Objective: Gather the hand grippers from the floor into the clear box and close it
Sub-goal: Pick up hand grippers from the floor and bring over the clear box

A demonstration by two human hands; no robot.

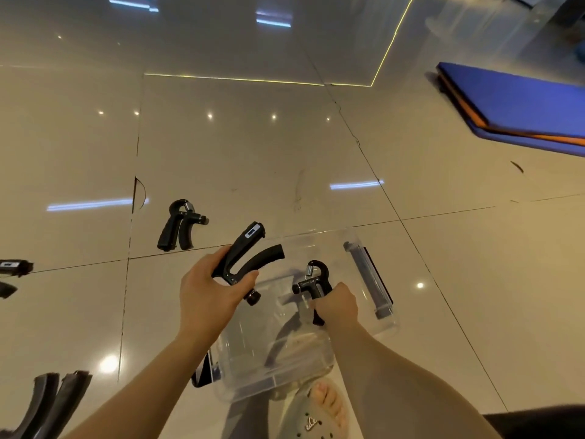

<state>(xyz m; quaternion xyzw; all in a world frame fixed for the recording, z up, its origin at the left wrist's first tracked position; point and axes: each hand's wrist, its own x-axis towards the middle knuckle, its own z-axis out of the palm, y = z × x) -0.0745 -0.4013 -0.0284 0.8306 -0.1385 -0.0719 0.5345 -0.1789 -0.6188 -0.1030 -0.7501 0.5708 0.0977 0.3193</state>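
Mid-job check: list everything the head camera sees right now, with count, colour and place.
hand grippers: five, black; one lying on the floor, one in the left grip, one in the right grip over the box, two cut off at the left edge and bottom left corner
clear box: one, transparent, on the floor under the hands
latches: two, dark, on the box's right end and left end
mat: one, blue with an orange layer, upper right
floor: glossy beige tiles
foot: one, in a grey clog, bottom centre
left grip: holds a gripper by its hinge end
right grip: holds a gripper by its handles
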